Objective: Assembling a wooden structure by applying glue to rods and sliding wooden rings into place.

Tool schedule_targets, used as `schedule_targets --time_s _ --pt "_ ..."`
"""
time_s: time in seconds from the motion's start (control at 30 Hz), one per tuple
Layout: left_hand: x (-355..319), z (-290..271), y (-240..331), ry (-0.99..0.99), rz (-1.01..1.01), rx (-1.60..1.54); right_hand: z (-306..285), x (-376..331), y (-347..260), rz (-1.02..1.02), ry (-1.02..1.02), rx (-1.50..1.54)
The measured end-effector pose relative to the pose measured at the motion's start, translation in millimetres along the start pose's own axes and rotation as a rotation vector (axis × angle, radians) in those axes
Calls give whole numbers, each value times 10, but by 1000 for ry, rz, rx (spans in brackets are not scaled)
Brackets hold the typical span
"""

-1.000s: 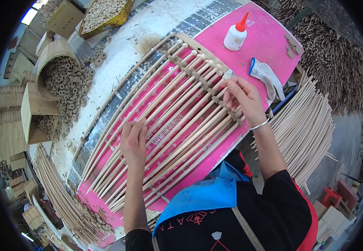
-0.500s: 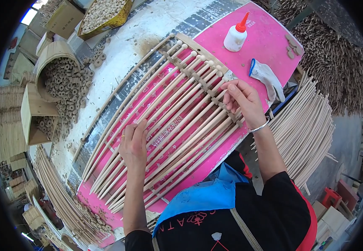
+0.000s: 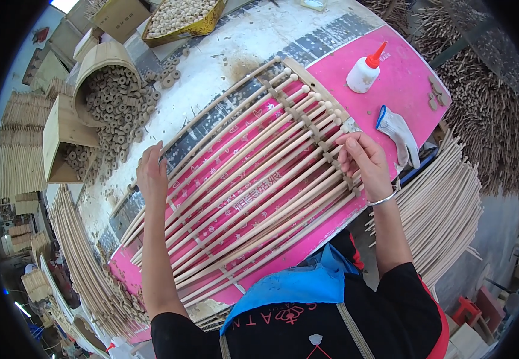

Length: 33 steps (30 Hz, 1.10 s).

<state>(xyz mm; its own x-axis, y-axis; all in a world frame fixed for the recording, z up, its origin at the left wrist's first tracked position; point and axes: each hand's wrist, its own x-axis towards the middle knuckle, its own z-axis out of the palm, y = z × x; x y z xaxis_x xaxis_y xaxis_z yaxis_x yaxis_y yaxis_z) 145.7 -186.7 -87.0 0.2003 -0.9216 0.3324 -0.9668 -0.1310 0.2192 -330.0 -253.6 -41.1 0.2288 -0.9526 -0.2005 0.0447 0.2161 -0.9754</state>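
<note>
Slim wooden rods (image 3: 244,173) lie side by side on a pink sheet (image 3: 331,221), slanting from lower left to upper right. Round wooden balls (image 3: 305,89) cap several upper-right ends, near a flat wooden strip (image 3: 319,90). A row of brown wooden rings (image 3: 305,119) crosses the rods just below the balls. My left hand (image 3: 153,176) is over the far-left part of the rods, fingers stretched out, with nothing visible in it. At the nearer end of the ring row, my right hand (image 3: 364,158) has its fingers curled in, thumb near forefinger; anything between them is hidden.
A white glue bottle (image 3: 363,75) with a red nozzle and a white glove (image 3: 398,134) are at the right. Loose rings spill from a wooden tub (image 3: 107,57) at the left. A yellow tray (image 3: 181,33) of balls is at the back. Rod bundles (image 3: 433,203) flank the table.
My left hand has moved left and away from me, off the middle rods toward the far-left ones. My right hand stays beside the ring row, fingers still curled. The whole view has shifted slightly.
</note>
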Motion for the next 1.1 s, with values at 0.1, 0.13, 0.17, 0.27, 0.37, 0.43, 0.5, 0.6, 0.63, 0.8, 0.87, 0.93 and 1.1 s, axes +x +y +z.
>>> schedule_targets --time_s 0.1,0.13,0.17,0.27,0.37,0.43,0.5,0.6,0.63,0.8,0.87,0.93,1.1 --pt "38 103 -58 -59 -10 57 6 -13 14 -9 -18 1" --pt "44 100 -49 -65 0 86 12 -15 15 -11 -33 2" --pt "45 96 -43 -60 -5 85 34 -16 17 -15 -38 -2" --pt "45 18 18 70 16 -97 198 -19 -24 -7 -100 -69" --pt "-110 -317 207 120 -20 -95 549 19 18 -8 -329 2" --pt "-321 -539 254 136 -13 -85 918 49 40 29 -438 41" --pt "-499 -844 547 142 6 -101 1199 124 130 18 -483 122" --pt "-793 -968 984 133 160 -151 1405 168 51 86 -490 332" --pt "-915 -971 1102 153 194 -118 1433 177 33 151 -504 375" --pt "-1703 -1113 1378 147 43 -51 1344 -75 245 188 -467 312" --pt "-2009 -1222 1367 138 -34 -68 1268 -127 198 187 -463 270" --pt "-2223 -1368 1341 160 -119 -45 1189 -133 150 151 -453 235" --pt "-2540 -1471 1040 104 -200 45 1026 -149 112 99 -452 217"
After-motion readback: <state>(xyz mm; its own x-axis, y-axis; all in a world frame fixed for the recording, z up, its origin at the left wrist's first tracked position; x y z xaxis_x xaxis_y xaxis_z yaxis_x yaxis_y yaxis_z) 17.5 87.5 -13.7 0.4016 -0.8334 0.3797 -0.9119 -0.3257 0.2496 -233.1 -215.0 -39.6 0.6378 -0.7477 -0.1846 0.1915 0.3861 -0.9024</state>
